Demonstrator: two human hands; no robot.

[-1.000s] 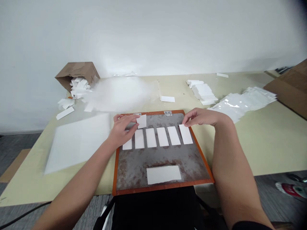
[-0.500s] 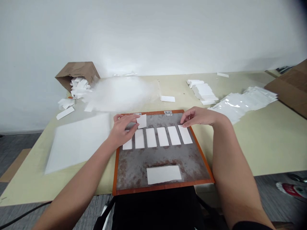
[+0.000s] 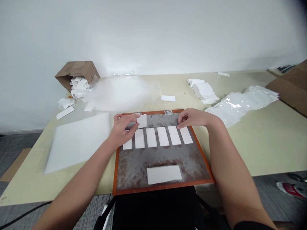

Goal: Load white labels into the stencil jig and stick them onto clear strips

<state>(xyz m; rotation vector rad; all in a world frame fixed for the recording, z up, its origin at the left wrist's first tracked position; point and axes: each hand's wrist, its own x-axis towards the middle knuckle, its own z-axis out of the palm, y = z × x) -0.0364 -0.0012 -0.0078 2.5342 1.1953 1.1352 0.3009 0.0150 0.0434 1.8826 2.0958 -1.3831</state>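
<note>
A rust-stained metal plate in an orange frame point(image 3: 163, 156) lies on the table in front of me. Several white paper strips point(image 3: 151, 137) stand side by side in a row across it. My left hand point(image 3: 123, 131) covers the leftmost strip's upper part, and its fingertips grip the edge of a short white card point(image 3: 142, 121) above the row. My right hand point(image 3: 193, 118) is at the plate's top right, its fingertips at the upper end of a strip point(image 3: 174, 135). A wider white rectangle point(image 3: 164, 174) lies near the plate's front edge.
A tipped brown paper bag point(image 3: 76, 71) spills white cards point(image 3: 79, 86) at the back left. A large white sheet point(image 3: 78, 143) lies left of the plate. A stack of white cards point(image 3: 205, 92) and glossy plastic sleeves point(image 3: 242, 105) lie back right, beside brown cardboard point(image 3: 290, 84).
My right hand has slid left along the plate's top, leaving the rightmost strip uncovered. My left hand and the short card have stayed in place.
</note>
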